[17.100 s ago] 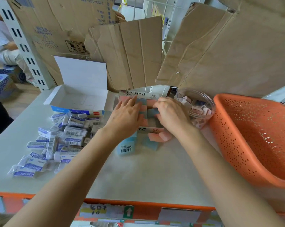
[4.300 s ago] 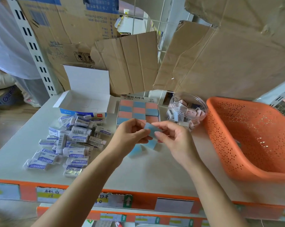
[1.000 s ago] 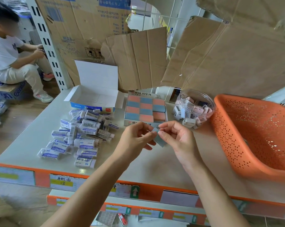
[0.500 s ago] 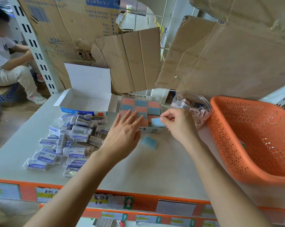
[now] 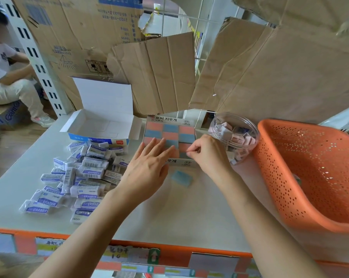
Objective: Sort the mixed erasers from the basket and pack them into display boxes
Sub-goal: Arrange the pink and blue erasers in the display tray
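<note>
half a second ago your right hand point(image 5: 207, 155) carried a blue eraser above the display box point(image 5: 170, 128); it is now down at the box's near right corner, fingers curled over the nearest row. the eraser is hidden beneath them, so you cannot tell whether the hand still pinches it or has let go. your left hand point(image 5: 149, 167) has moved forward and lies flat, fingers straight, on the near left cells, holding nothing. judgement: the pink-and-blue checker layer is nearly complete. 1 loose blue eraser point(image 5: 180, 178) lies on the table point(image 5: 169, 217) just in front of the box, between your wrists; it is probably next. the wrapped white erasers point(image 5: 79, 171) remain unpacked beside the open white box point(image 5: 101, 125).
</note>
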Action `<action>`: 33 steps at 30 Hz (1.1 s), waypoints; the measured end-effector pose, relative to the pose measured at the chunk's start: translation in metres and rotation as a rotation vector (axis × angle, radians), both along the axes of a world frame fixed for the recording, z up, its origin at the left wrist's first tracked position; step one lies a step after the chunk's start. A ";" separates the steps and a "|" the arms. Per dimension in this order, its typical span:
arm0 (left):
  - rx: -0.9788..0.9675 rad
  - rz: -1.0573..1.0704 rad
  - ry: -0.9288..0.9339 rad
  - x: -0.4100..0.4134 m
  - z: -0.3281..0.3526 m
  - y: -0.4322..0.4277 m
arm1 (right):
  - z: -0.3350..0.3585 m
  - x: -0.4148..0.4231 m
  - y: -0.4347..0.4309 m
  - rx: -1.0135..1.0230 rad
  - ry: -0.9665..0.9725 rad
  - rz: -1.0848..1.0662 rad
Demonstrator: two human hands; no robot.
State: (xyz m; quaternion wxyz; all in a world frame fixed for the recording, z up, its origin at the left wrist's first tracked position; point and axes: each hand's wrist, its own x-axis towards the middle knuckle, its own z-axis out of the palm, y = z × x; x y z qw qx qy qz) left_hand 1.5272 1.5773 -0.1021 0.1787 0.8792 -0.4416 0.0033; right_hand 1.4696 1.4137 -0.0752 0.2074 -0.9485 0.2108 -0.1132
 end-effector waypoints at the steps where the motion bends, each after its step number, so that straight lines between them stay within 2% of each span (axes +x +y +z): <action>1: -0.003 -0.001 0.003 0.000 0.000 0.000 | 0.000 0.001 0.000 -0.013 0.009 0.007; 5: -0.054 0.015 0.018 -0.001 0.002 -0.001 | -0.004 -0.001 -0.001 -0.055 0.038 0.031; 8: -0.192 0.000 -0.045 -0.006 0.006 0.004 | -0.008 -0.017 0.000 -0.009 -0.130 0.049; 10: -0.259 -0.082 -0.017 -0.010 0.009 0.007 | -0.013 -0.032 0.000 0.042 -0.271 0.056; 13: -0.155 -0.194 0.055 -0.020 0.007 0.005 | -0.024 -0.051 0.001 0.081 -0.383 0.065; 16: -0.096 -0.221 0.058 -0.022 -0.003 -0.001 | -0.036 -0.063 0.003 0.125 -0.360 0.070; 23: -0.176 -0.136 0.133 -0.023 -0.004 -0.004 | -0.044 -0.069 0.003 0.217 -0.308 0.049; 25: -0.258 -0.130 0.160 -0.024 -0.001 0.000 | -0.039 -0.070 0.005 0.298 -0.315 0.076; 29: -0.377 -0.151 0.114 -0.024 0.006 0.003 | -0.020 -0.071 0.015 0.618 -0.278 0.180; 33: -0.406 -0.180 0.098 -0.022 0.013 0.003 | -0.011 -0.070 0.022 0.650 -0.294 0.192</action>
